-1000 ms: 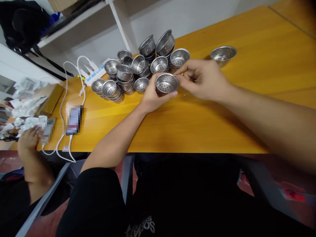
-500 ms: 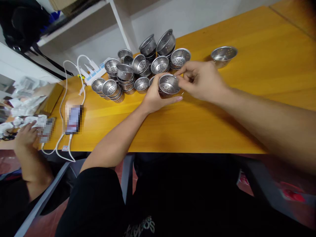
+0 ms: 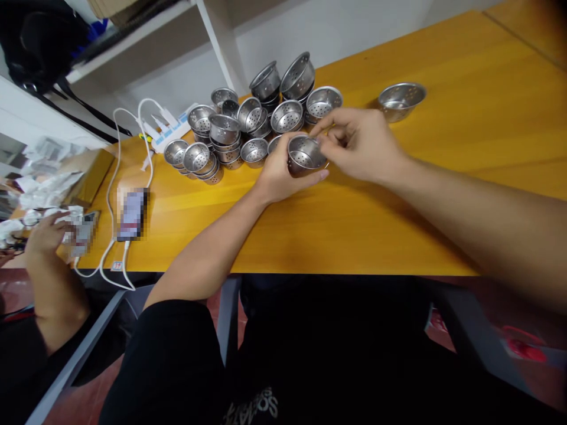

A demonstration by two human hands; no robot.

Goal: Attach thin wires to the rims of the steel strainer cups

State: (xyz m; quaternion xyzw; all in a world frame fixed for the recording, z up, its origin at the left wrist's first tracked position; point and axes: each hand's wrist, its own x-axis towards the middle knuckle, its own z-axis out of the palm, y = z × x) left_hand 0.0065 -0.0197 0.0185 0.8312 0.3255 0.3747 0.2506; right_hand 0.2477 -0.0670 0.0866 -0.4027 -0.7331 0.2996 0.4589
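The left hand (image 3: pixel 277 171) cups a small perforated steel cup (image 3: pixel 305 156) just above the yellow table (image 3: pixel 465 141), fingers wrapped round its near side and base, thumb on the rim. The right hand (image 3: pixel 358 144) pinches at the far edge of that same cup, thumb and forefinger closed on the rim or on something tiny there; what exactly sits between those fingertips is too small to tell.

Compared with a second ago, the cup has drifted a little to the right and tipped, so its mouth now faces more toward the right hand, and the left fingers have stretched out further beneath it. The right hand has hardly shifted. To my eye the work is at the rim, with the left hand turning the cup to present it.

Behind them sits a pile of cups (image 3: pixel 248 121), some nested, some tilted, and one bowl (image 3: pixel 401 99) stands apart on the right. A phone (image 3: pixel 132 213) lies on a white cable (image 3: pixel 113 177) near the left edge. Further left, another person's hand (image 3: pixel 44 236) has moved onto some white packets (image 3: pixel 39 195).
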